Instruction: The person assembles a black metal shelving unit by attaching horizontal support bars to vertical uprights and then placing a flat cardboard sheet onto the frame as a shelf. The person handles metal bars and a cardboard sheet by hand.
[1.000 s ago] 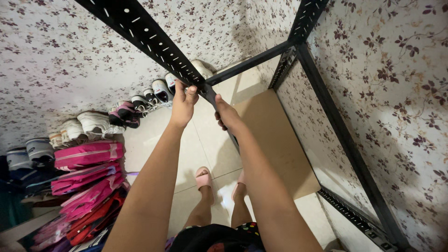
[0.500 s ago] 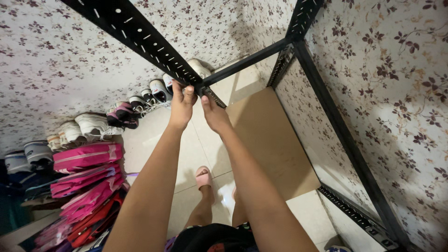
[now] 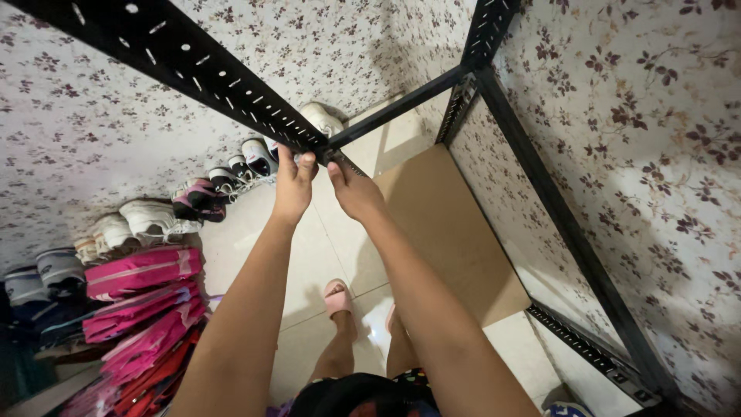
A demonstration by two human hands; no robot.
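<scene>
- Perforated black rail [image 3: 208, 66] of a metal rack frame is seen slanting across the top, meeting a corner joint just above both hands.
- Left hand [image 3: 293, 185] is raised to the rail's end, its fingers [image 3: 287, 158] curled against the metal.
- Right hand [image 3: 353, 189] is held just beside it, thumb and fingers pinching the joint.
- Shoes [image 3: 224, 181] are lined along the wallpapered wall on the floor.
- Brown board [image 3: 440, 224] lies inside the frame below.
</scene>
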